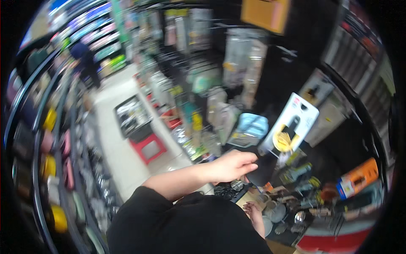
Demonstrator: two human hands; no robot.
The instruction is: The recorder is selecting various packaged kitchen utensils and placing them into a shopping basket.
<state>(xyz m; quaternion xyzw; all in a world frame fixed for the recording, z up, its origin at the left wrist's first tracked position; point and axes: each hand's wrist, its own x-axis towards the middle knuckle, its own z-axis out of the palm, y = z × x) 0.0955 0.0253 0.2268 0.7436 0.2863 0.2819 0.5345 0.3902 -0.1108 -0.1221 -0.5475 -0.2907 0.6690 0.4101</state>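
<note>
My left hand (234, 166) reaches across the middle of the view, its fingers curled. A dark flat thing (264, 168) lies right beside the fingertips; blur hides what it is, and whether the fingers grip it I cannot make out. Just beyond hang a light blue plastic container (252, 124) and a white card pack (292, 122) with a black-and-yellow tool on it. My right hand (253, 211) is lower, near my body, fingers loosely spread with nothing visible in them. Next to it are several hanging metal kitchen utensils (277, 212).
To the left runs a curved shelf rack (40, 139) with yellow and pink goods. On the aisle floor stand a red stool (149, 148) and a black crate (132, 116) of small goods. A person in dark clothes (84, 61) stands far down the aisle. An orange pack (358, 178) hangs at right.
</note>
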